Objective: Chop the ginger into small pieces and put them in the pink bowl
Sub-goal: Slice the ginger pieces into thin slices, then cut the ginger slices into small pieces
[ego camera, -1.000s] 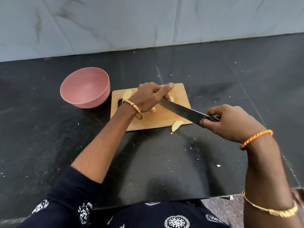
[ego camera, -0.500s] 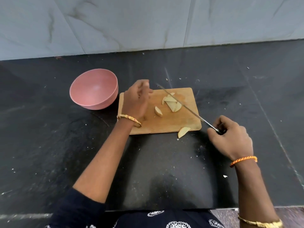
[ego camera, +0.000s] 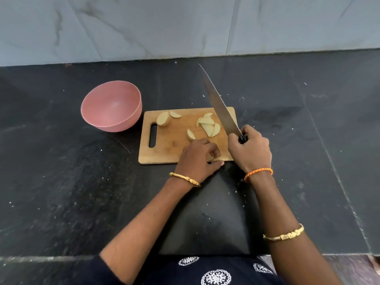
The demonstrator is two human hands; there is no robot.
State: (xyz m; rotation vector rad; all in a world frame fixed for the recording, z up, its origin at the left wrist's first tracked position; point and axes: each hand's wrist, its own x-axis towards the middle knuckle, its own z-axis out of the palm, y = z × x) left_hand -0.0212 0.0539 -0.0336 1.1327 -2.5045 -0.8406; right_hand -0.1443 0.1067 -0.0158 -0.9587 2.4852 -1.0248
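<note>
While the right hand (ego camera: 249, 150) grips the knife (ego camera: 219, 103) pointing up-frame, left hand (ego camera: 198, 159) fingers pinch a ginger slice (ego camera: 217, 159) at the board's (ego camera: 164, 153) lower edge; other slices (ego camera: 208, 126) lie above, the pink bowl (ego camera: 92, 112) left.

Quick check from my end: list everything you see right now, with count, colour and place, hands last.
pink bowl: one, pink, nothing visible inside, on the counter left of the board.
cutting board: one, light wood, handle slot at its left end, centre of the counter.
ginger pieces: several pale slices clustered on the board's right half, a chunk and slice at its far left corner, one piece near the middle.
knife: one, steel blade, raised over the board's right side, tip pointing away.
counter: black, speckled with crumbs.
wall: grey marble-look tiles behind.
left hand: at the board's near edge, pinching a ginger slice.
right hand: grips the knife handle.
</note>
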